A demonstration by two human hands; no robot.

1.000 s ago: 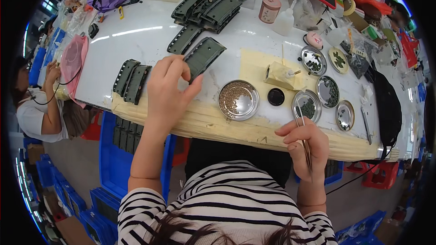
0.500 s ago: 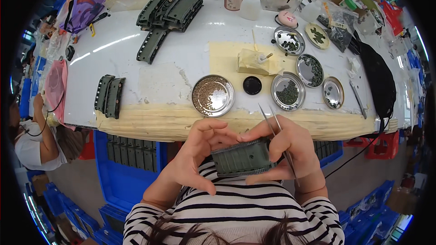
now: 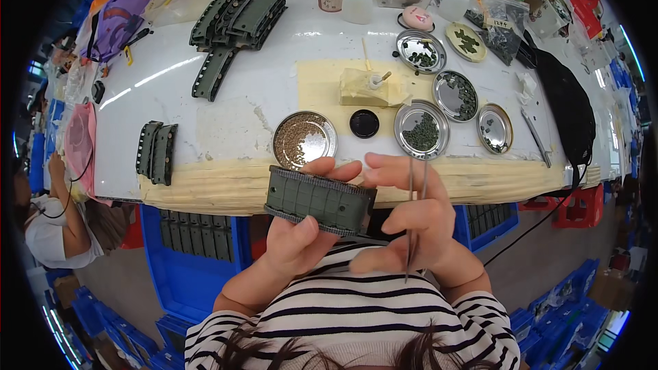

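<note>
A dark green ribbed plastic part (image 3: 319, 202) with toothed long edges rests in my left hand (image 3: 295, 245). The thumb presses its lower edge and the fingers curl behind its upper edge. To the right of it, my right hand (image 3: 430, 223) keeps a pair of metal tweezers (image 3: 411, 250) against the palm, their tips toward the table. Its thumb and index finger are spread near the part's right end, apart from it. Just beyond my left hand stands a round metal dish of small brown pieces (image 3: 301, 136).
Metal dishes (image 3: 419, 130) of small green pieces stand at the right, near a black cap (image 3: 364, 123) and a tape-wrapped block (image 3: 370, 89). More green parts (image 3: 156, 152) lie at left and in a blue crate (image 3: 195, 288) below. A person (image 3: 58, 226) sits at far left.
The green part has passed from my right hand into my left and moved left, its face turned more toward me. My right fingers have let go of it and keep the tweezers.
</note>
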